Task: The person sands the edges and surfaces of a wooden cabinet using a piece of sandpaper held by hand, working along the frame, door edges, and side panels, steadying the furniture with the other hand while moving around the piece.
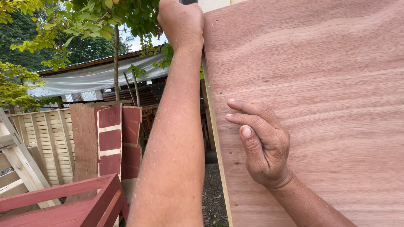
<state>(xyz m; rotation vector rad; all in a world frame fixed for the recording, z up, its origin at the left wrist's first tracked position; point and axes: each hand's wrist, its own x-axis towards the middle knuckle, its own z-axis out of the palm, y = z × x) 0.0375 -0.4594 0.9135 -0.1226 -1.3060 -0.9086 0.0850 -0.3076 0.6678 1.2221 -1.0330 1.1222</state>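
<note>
We see the plywood sheet point(320, 84) standing upright, its left edge running nearly vertical; our left hand point(181, 23) grips a dark handle above; our right hand point(263, 145), loosely curled and empty, presses its face.

My left hand point(181, 23) is raised high, closed around something dark at the top edge of a large upright sheet of reddish-brown plywood point(320, 84), though I cannot tell what it is. My right hand point(263, 145) rests flat against the sheet's face near its left edge, fingers curled. Beyond stand red-painted wooden panels point(113, 138), a pale slatted wooden fence point(42, 138) and a leafy tree point(97, 17).
</note>
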